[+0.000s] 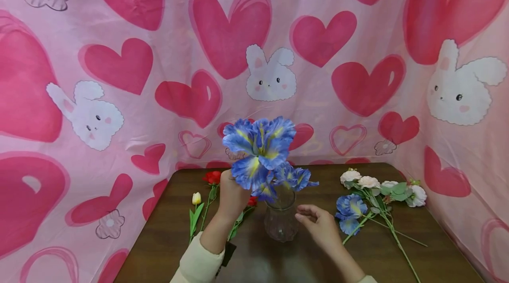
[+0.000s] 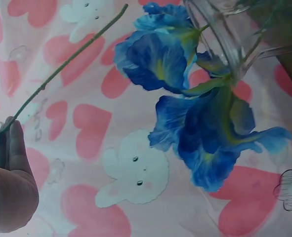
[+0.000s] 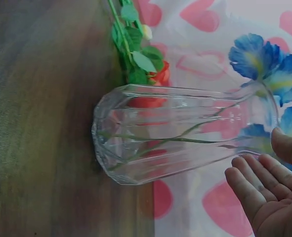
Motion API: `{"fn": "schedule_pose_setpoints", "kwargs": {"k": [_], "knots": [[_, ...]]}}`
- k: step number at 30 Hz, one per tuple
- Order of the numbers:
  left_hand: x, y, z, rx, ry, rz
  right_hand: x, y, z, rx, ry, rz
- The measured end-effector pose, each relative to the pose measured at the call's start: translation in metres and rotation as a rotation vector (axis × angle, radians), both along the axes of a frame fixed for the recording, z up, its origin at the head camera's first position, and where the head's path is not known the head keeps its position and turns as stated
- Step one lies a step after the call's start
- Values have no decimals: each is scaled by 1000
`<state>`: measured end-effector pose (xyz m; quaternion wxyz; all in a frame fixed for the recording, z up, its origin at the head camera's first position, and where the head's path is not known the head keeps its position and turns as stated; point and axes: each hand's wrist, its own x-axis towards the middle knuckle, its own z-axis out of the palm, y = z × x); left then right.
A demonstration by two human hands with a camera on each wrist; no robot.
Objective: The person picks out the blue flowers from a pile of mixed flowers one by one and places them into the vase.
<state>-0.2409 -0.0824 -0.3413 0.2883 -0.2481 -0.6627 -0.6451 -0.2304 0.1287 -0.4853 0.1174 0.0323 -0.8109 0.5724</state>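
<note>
My left hand [image 1: 234, 192] pinches the stem of a blue iris [image 1: 258, 150], raised above and left of the vase. In the left wrist view the bare green stem [image 2: 62, 68] slants away from the fingers of that hand [image 2: 12, 182]. A clear ribbed glass vase [image 1: 280, 225] stands upright on the table, its thin stems [image 3: 180, 139] showing through the glass. Blue irises [image 1: 292, 177] lean over its rim, partly behind the held bloom. Beside the vase's right side is my right hand [image 1: 320, 225], fingers relaxed and holding nothing, fingertips close to the neck.
On the brown table [image 1: 314, 258], red flowers [image 1: 212, 177] and a pale yellow tulip [image 1: 196, 199] lie at left. At right are pale pink flowers [image 1: 369, 182] and another blue iris [image 1: 351, 208], their long stems reaching toward the front. A heart-patterned cloth [image 1: 318, 141] hangs behind.
</note>
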Motion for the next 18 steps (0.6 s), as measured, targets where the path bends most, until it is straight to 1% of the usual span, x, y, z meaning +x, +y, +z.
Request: {"fn": "schedule_pose_setpoints", "kwargs": {"k": [1, 4, 5, 6, 9, 11, 13, 14, 16, 18], "knots": [[0, 0, 1, -12, 14, 11, -1, -1, -2, -6, 5, 3], [-1, 1, 3, -24, 68, 6, -3, -3, -8, -32, 24, 18], [-2, 2, 4, -28, 93, 11, -4, -4, -10, -28, 35, 21], [-3, 2, 3, -25, 113, 2, -5, -5, -11, -23, 43, 24], [-6, 6, 2, -55, 188, -3, -9, -7, -14, 17, 68, 32], [-6, 9, -1, -77, 222, 9, -12, -9, -16, 48, 79, 34], [-7, 12, -3, -100, 241, 18, -15, -10, -17, 88, 93, 30], [-7, 14, -5, -106, 238, 25, -16, -11, -18, 104, 102, 29], [-6, 17, -8, -113, 225, 27, -19, -12, -21, 143, 121, 20], [-4, 20, -12, -111, 199, 13, -21, -13, -23, 164, 133, 19]]}}
